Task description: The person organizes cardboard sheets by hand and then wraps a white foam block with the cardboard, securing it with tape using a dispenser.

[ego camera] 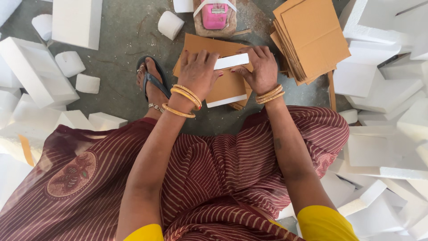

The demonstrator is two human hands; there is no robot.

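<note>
My left hand and my right hand both grip a narrow white foam strip, one at each end, holding it over a brown cardboard sheet. A second white foam strip lies along the near edge of that cardboard. Both wrists wear gold bangles. More flat cardboard pieces lie under the sheet on the grey floor.
A stack of brown cardboard sheets sits to the right. White foam blocks crowd the left and right sides. A pink tape dispenser rests ahead. My sandalled foot is left of the cardboard.
</note>
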